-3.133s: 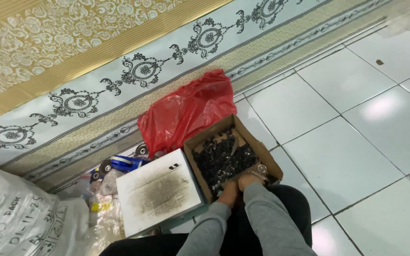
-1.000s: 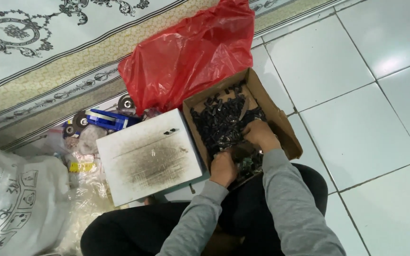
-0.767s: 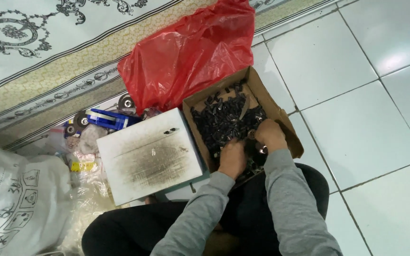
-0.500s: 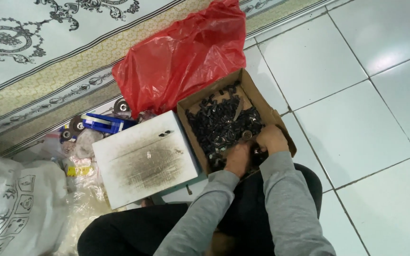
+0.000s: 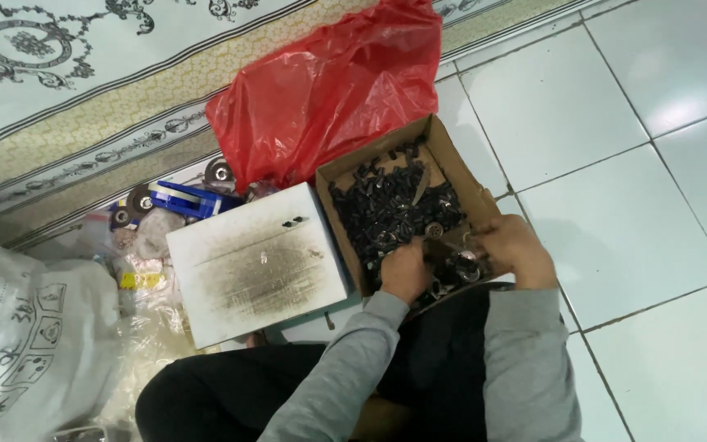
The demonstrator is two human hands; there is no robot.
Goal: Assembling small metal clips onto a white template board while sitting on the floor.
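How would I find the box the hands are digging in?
Look for the big red bag on the floor. Touching its lower edge sits an open brown box full of small black parts, unlike the closed white box beside it.

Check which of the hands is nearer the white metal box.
Left. The left hand is in the cardboard box of dark parts, just beside the white metal box; the right hand is farther off at the carton's opposite side.

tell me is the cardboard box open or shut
Open: the cardboard box has no lid over it, its small black parts lie exposed, and both hands reach inside.
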